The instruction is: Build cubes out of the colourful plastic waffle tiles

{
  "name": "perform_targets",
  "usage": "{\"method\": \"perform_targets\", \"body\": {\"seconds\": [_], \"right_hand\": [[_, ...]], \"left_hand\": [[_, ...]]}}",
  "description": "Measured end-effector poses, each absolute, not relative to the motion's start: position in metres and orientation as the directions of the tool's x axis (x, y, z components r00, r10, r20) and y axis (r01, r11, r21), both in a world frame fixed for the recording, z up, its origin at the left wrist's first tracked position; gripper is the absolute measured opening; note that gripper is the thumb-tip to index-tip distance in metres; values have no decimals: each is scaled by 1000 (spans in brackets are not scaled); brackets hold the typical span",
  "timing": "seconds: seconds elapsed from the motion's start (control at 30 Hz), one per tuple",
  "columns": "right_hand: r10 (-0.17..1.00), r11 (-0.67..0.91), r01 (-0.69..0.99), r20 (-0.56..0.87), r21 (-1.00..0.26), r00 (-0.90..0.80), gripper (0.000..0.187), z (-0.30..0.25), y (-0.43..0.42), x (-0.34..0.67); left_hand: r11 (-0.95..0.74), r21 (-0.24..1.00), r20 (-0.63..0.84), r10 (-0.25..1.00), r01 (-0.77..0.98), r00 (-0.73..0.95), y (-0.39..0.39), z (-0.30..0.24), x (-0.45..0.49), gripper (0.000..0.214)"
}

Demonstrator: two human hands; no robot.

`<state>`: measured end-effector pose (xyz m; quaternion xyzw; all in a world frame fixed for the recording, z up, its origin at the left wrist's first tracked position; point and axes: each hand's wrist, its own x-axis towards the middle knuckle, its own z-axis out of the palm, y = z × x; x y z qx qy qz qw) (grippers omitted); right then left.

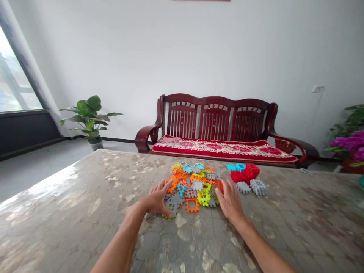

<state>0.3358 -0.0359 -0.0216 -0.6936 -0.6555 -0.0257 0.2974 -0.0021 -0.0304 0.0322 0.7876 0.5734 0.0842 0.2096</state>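
Note:
A heap of flat interlocking plastic tiles [196, 184] in orange, green, blue and grey lies on the table [85, 212]. My left hand [157, 199] rests at the heap's left edge with its fingers spread over the grey and orange pieces. My right hand [229, 201] lies flat at the heap's right edge, fingers stretched toward the tiles. Neither hand holds a piece. A smaller group of red, blue and grey tiles [246, 177] sits apart, just right of the heap.
The table has a glossy patterned cover. Behind it stands a dark red wooden bench [222, 129] with a red cushion. A potted plant [89, 117] stands at the left by a window, and purple flowers [351, 146] at the right.

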Motion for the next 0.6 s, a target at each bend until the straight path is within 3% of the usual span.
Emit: {"method": "perform_targets", "body": {"seconds": [0.1,0.3,0.43,0.6], "right_hand": [[903,23,924,404,-382,145,53,-19,-28,332],[904,64,901,407,-430,130,50,-19,-31,333],[893,91,877,429,-471,137,48,-19,-33,333],[883,119,852,446,-510,144,47,-18,-32,333]], "left_hand": [[-243,392,-62,955,887,289,-35,27,3,131],[-210,382,79,978,900,195,-34,18,9,94],[-207,366,108,978,907,180,-29,20,19,86],[-174,486,165,981,856,106,-12,15,18,61]]}}
